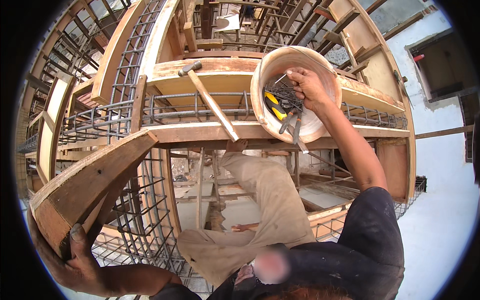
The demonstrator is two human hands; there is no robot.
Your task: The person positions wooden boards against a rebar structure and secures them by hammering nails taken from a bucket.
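Note:
My left hand [75,257] grips a thick angled wooden piece [92,182] at the lower left, its thumb on the wood's face. At the upper right, my right hand [305,87] is over a pale, dirty bucket [262,100] with a wire handle, fingers pinched on a nail [281,78]. Inside the bucket lie several nails [285,92], a yellow-and-black tool [274,106] and pliers with dark handles [295,131]. A hammer [210,100] with a wooden handle lies across the formwork just left of the bucket.
Timber formwork [180,131] holds steel rebar cages [130,70], which also run down at lower left [145,200]. My bent leg [265,190] is below the beam, over a lower level with boards [197,215]. A pale blue wall [435,185] with dark openings stands at right.

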